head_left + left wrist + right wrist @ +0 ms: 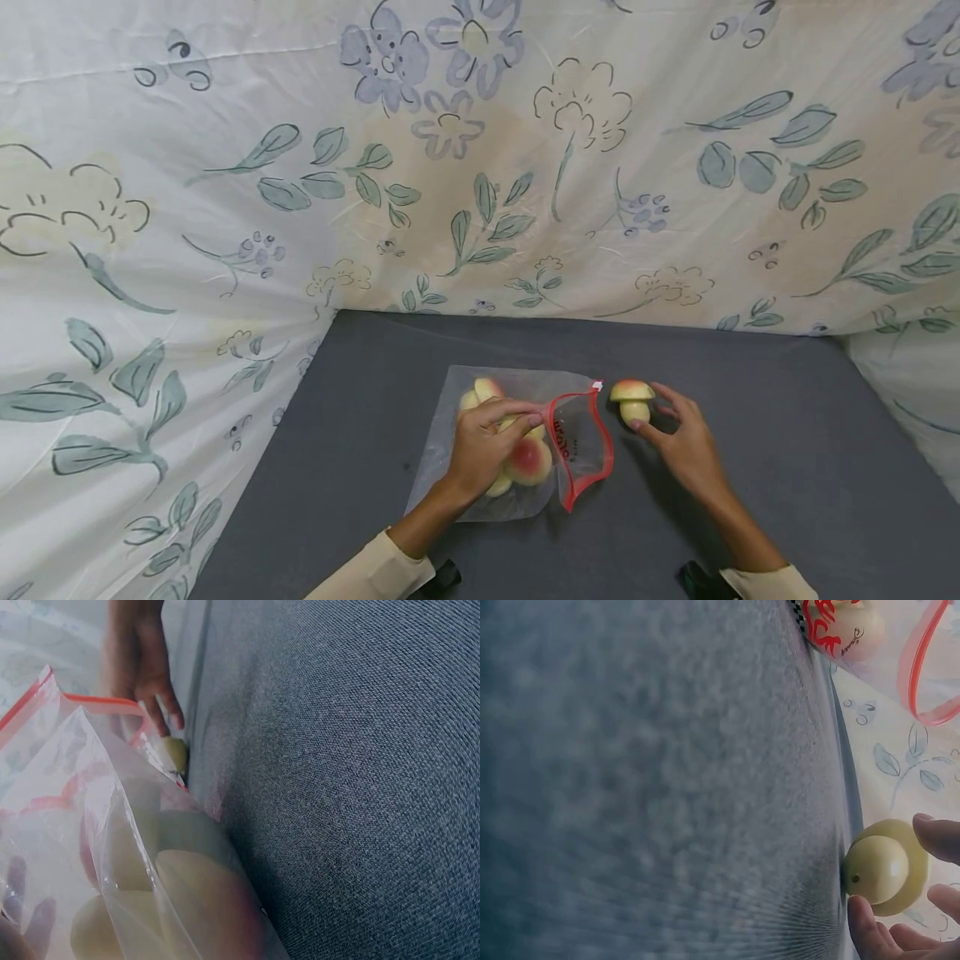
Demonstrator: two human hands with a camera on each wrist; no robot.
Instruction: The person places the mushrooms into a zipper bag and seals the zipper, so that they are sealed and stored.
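In the head view my left hand (480, 446) pinches the near lip of a clear zip bag (442, 467) with a red zip edge. Its mouth gapes to the right. Inside lie several toy mushrooms (528, 461), cream with reddish caps. To the right of the bag, my right hand (686, 442) holds another toy mushroom (632, 390) between thumb and fingers, at the dark tabletop. The right wrist view shows this mushroom's pale stem end (881, 866), thumb at the stem and a finger at the cap's rim. Part of the bag's contents hides behind my left hand.
A dark grey cloth-covered table (360, 383) spreads under everything. Behind it and at both sides hangs a white curtain (480, 208) with flower and leaf prints. Red and black lettering (825, 626) is on the bag.
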